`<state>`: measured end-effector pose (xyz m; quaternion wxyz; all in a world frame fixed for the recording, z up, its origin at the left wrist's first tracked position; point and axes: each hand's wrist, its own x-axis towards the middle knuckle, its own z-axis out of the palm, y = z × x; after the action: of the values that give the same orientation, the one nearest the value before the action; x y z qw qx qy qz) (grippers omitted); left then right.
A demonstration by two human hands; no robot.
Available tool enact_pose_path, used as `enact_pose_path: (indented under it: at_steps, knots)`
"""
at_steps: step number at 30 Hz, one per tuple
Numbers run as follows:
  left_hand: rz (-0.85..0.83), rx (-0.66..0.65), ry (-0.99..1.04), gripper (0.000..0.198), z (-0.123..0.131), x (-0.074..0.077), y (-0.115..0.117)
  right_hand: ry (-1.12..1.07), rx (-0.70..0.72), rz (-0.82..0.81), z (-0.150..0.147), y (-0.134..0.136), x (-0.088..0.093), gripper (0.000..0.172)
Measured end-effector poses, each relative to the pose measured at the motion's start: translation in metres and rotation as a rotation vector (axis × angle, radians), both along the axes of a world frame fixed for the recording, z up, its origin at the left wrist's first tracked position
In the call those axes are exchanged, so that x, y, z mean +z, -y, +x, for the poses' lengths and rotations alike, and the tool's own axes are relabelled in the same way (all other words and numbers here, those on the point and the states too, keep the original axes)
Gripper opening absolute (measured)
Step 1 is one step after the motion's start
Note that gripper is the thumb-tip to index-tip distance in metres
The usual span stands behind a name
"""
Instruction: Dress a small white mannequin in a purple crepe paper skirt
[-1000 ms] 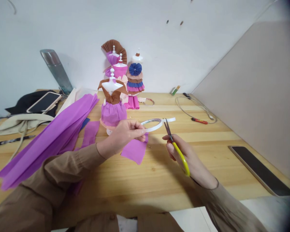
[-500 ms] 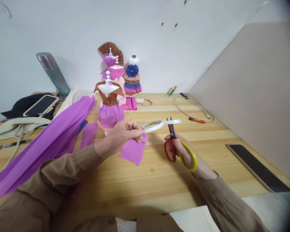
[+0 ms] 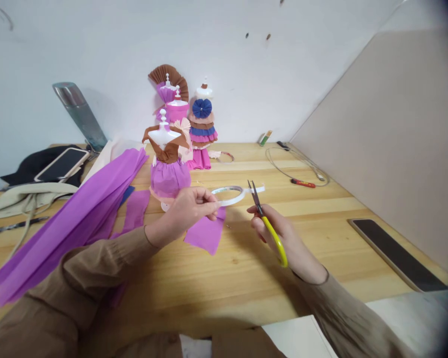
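Pinched in my left hand (image 3: 194, 205) is a narrow roll of white tape (image 3: 232, 201), held up above the table with a short end sticking out to the right. My right hand (image 3: 278, 231) grips scissors (image 3: 272, 236) with a yellow handle loop showing; the other loop is mostly hidden by the fingers. The slightly parted blades are at the tape's free end. Beneath my left hand lies a purple fabric piece (image 3: 207, 236). Just behind that hand stands a small white dress form (image 3: 168, 166) in a brown top and purple skirt.
More dressed mini forms (image 3: 203, 124) stand by the wall. Long purple fabric (image 3: 78, 214), a phone (image 3: 63, 164) and a tilted bottle (image 3: 80, 114) are at left. To the right lie a cable (image 3: 294, 169) with a red-handled end and a dark flat device (image 3: 395, 253).
The scissors have moved left along the tape's end and turned, so the red loop is now hidden. The tape roll has tilted, showing more of its ring. My left hand stays nearly still.
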<state>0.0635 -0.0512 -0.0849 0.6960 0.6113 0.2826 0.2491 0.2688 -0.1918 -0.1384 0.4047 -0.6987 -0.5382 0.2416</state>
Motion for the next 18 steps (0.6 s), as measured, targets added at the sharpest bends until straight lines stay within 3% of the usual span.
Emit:
enact_pose_path:
  at_steps: [5, 12, 18]
  knots:
    - [0.001, 0.018, 0.012, 0.011, -0.001, 0.001, 0.0, -0.161, -0.004, -0.007, 0.004, -0.001, -0.007, 0.037]
    - [-0.076, -0.045, 0.069, 0.014, -0.002, 0.004, -0.003, -0.378, -0.046, -0.029, 0.004, -0.01, 0.001, 0.049]
    - [-0.196, -0.099, 0.189, 0.023, -0.003, 0.006, -0.009, -0.49, 0.033, -0.026, 0.008, -0.014, -0.005, 0.05]
